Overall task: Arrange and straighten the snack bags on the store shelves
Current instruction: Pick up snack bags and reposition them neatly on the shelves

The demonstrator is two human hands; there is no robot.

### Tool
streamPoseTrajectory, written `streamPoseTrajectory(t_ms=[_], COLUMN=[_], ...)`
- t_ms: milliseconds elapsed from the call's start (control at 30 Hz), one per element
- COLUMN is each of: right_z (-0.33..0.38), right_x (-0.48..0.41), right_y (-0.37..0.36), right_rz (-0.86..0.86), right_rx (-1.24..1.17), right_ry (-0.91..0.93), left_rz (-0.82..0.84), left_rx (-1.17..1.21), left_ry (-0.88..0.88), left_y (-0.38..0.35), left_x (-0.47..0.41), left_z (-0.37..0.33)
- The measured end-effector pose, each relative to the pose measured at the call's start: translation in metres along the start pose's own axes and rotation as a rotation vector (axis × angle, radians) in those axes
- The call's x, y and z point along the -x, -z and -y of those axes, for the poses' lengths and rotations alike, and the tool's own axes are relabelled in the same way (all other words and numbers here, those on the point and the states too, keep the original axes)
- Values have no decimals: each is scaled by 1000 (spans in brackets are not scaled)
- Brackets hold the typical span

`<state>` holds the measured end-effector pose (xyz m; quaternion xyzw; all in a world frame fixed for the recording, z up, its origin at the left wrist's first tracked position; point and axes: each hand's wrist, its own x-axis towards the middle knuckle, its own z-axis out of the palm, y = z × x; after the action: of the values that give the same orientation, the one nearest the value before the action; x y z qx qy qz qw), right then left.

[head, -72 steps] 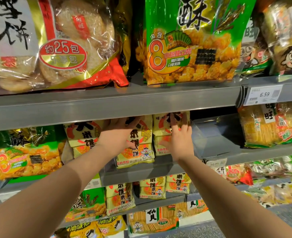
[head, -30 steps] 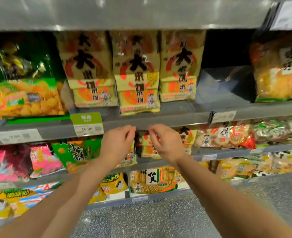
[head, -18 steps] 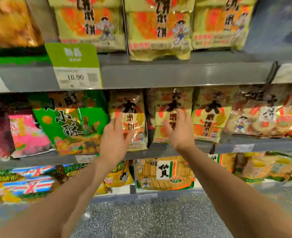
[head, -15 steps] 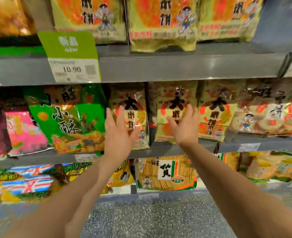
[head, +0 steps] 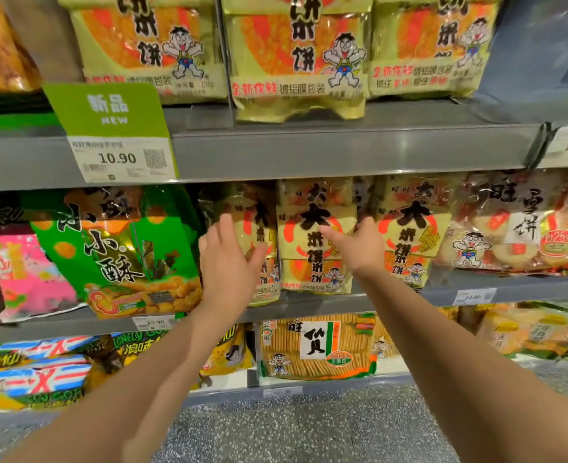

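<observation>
Left hand (head: 231, 262), fingers straight and wide, was at the leftmost yellow bag (head: 259, 208), which stood skewed on the middle shelf (head: 309, 304). Right hand (head: 359, 245), fingers loosely extended, met the centre bag's (head: 312, 262) right edge, apparently to square the row. Neither gripped anything.

This was a shop, in a grocery aisle. Tiers of grey metal shelves (head: 342, 152) were packed with rows of matching snack bags (head: 312, 235) facing outward. A green "NEW" price label (head: 109, 128) reading 10.90 hung on the upper shelf edge at left. Smaller price tags (head: 473, 297) sat on the lower edges, above a speckled floor (head: 292, 429).
</observation>
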<state>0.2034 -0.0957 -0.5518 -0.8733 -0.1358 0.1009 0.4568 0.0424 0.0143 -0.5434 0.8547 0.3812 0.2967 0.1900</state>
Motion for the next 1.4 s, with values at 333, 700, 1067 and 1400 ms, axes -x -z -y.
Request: streamPoseTrajectory(t_ms=[333,700,1067,1400], right_z=[14,27,59,134], right_x=[21,59,131,195], right_y=[14,47,80,146], right_rz=[154,104,257,504], right_rx=[-224,-363,-341,-201], right_ry=[78,73,-112,-235], left_rz=[76,193,446,652], left_rx=[74,-21,-22,-19], left_ry=[171,93,205,278], left_y=[-3,28,117,243], left_x=[-5,11,51,58], left_z=[-8,-31,-48,-60])
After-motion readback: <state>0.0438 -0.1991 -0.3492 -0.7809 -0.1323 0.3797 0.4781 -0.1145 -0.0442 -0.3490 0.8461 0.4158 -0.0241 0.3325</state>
